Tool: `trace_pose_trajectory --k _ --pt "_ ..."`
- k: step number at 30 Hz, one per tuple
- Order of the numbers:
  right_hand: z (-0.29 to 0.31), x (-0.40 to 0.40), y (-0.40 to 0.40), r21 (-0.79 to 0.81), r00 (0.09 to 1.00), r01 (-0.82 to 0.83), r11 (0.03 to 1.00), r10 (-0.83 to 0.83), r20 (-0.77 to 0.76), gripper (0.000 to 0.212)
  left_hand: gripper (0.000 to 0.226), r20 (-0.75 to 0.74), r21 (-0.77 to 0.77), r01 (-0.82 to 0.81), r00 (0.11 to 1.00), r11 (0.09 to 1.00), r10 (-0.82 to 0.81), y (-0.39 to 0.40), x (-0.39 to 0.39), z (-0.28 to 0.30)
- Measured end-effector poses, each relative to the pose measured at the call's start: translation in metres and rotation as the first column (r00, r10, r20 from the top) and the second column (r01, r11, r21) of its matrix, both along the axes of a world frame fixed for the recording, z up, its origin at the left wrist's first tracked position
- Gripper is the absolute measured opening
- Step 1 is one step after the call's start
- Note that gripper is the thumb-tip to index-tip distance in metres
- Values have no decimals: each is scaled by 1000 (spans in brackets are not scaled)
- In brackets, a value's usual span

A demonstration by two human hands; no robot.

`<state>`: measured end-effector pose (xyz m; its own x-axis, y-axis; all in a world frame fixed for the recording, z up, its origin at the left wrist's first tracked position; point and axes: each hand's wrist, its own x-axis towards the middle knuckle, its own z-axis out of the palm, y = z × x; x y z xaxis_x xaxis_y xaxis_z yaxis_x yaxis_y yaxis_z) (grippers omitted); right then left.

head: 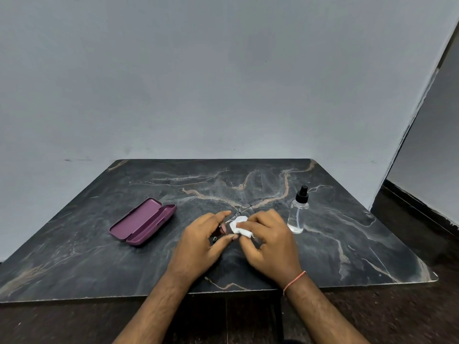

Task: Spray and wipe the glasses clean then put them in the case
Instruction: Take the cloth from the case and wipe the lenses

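Note:
Thin-rimmed glasses (pixel 244 209) are held above the middle of the dark marble table (pixel 99 244). My left hand (pixel 201 242) grips them by the frame, and most of the frame is hidden by my fingers. My right hand (pixel 270 242) pinches a small white cloth (pixel 239 225) against one lens. The purple glasses case (pixel 144 220) lies open and empty to the left of my hands. A clear spray bottle (pixel 298 212) with a black nozzle stands upright just right of my right hand.
The table ends close to my body at its front edge (pixel 149 296). A grey wall (pixel 223 83) rises behind the table. Dark floor (pixel 422 232) shows to the right of the table.

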<state>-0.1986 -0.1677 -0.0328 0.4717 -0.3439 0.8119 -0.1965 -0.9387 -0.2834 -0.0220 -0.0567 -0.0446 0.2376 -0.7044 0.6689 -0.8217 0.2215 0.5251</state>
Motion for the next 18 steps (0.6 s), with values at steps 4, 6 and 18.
trace_pose_trajectory --k 4,6,18 --pt "1 -2 4 -12 993 -115 993 114 -22 23 52 -3 1 -7 1000 1000 7 -2 1 -3" --pt "1 -1 3 -19 990 -137 990 136 -36 29 50 -1 -1 4 1000 1000 -4 -2 0 -3" --pt "2 -1 4 -1 996 -92 996 92 -8 27 52 11 18 -3 1000 1000 3 -1 -1 -2"
